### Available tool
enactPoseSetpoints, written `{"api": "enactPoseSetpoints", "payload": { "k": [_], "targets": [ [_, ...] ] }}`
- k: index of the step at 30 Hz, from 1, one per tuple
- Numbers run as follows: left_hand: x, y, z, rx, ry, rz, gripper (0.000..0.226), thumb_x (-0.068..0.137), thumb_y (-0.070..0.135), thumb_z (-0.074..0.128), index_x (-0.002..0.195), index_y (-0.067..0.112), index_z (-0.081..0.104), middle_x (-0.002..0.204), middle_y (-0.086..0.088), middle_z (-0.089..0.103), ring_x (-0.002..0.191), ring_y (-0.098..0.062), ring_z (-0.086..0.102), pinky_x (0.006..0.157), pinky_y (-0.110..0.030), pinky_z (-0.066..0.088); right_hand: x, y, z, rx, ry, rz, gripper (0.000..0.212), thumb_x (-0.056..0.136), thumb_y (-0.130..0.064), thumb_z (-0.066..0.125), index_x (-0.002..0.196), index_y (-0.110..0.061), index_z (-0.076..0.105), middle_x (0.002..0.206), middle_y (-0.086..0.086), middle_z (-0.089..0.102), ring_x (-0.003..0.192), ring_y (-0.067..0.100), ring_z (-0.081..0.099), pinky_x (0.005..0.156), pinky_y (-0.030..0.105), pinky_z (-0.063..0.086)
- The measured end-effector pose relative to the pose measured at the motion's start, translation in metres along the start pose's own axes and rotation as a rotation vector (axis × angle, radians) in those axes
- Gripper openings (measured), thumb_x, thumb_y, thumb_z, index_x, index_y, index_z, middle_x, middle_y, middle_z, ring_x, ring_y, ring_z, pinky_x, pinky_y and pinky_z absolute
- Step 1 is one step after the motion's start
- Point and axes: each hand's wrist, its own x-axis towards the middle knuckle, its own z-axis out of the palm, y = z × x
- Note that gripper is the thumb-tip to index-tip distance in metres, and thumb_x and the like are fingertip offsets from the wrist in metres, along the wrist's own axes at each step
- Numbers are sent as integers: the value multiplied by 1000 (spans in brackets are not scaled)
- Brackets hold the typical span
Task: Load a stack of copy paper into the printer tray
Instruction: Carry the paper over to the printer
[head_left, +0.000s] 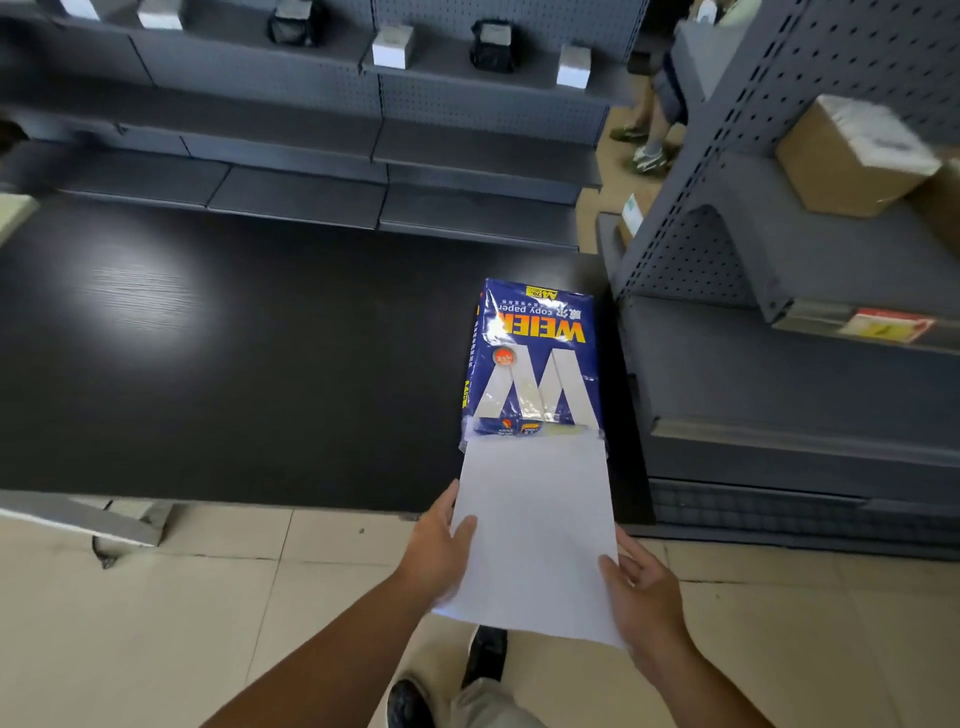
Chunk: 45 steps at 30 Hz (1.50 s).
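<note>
A blue copy paper pack (535, 364) lies on the dark table (234, 364) near its right front corner, its near end torn open. A stack of white copy paper (535, 530) sticks out of that open end toward me, past the table edge. My left hand (441, 551) grips the stack's left edge, thumb on top. My right hand (644, 597) holds its right near corner, thumb on top. No printer tray is in view.
Grey pegboard shelving (779, 234) stands close to the right of the pack, with a cardboard box (852, 156) on it. More grey shelves (363, 130) with small white boxes run behind the table. Someone's legs (649, 130) stand at the far back. My shoes show below on tile.
</note>
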Motion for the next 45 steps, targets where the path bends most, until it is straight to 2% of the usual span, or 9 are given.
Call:
{"api": "enactPoseSetpoints", "payload": {
  "k": [5,8,14,18,22,28,33,39,45],
  "targets": [
    [-56,12,5,40,100,68,55,99,18,50,148,35,34,128,19,54,115,-6,53,95,-22,39,-20,8,-14,-24,-63,-81,47,90,-4,63,130,-30,62,125,5,69,113,25,65,91,34,56],
    [-79,5,8,76,183,60,56,99,24,48,150,39,29,137,13,54,121,-14,54,97,-24,39,-28,8,-17,-60,-120,-167,45,90,1,63,129,-21,64,121,8,70,108,24,67,67,7,53],
    [-149,-14,8,-46,416,5,52,100,29,45,149,40,30,143,11,51,121,-9,49,100,-28,34,-44,1,-6,-133,-362,-248,49,92,0,58,127,-34,60,119,-1,72,102,8,69,87,28,53],
    [-199,-28,-1,-94,611,-59,54,101,32,42,152,38,25,144,8,50,125,-14,48,103,-33,35,-65,-11,20,-168,-560,-319,49,92,3,56,134,-22,56,112,0,75,89,-5,70,74,10,52],
    [-245,-50,-21,-190,783,-115,55,101,31,45,151,39,26,146,0,50,135,-20,45,105,-34,35,-94,-13,58,-249,-737,-408,46,93,5,52,134,-17,57,110,-5,76,103,7,70,81,19,55],
    [-310,-90,-56,-393,992,-129,54,100,22,49,150,33,31,144,2,52,128,-19,52,105,-34,39,-160,-21,127,-353,-933,-494,46,93,2,53,122,-33,61,101,-16,75,90,-5,70,68,9,51],
    [-357,-127,-92,-540,1169,-164,55,100,18,48,150,32,31,137,6,56,121,-17,56,98,-31,41,-218,-17,200,-444,-1100,-552,46,93,0,52,125,-31,60,100,-22,74,95,-3,70,79,19,54],
    [-406,-162,-157,-604,1302,-170,56,100,18,46,150,35,30,139,9,54,123,-16,54,106,-35,40,-292,-16,289,-522,-1238,-620,45,94,-4,53,128,-34,57,82,-35,72,82,-9,69,61,9,52],
    [-435,-193,-236,-618,1372,-139,54,99,18,46,143,48,33,124,22,59,114,-8,59,97,-32,43,-354,-21,374,-538,-1269,-661,44,94,-9,54,132,-31,58,109,-16,72,86,-12,68,72,15,51]
  ]
}}
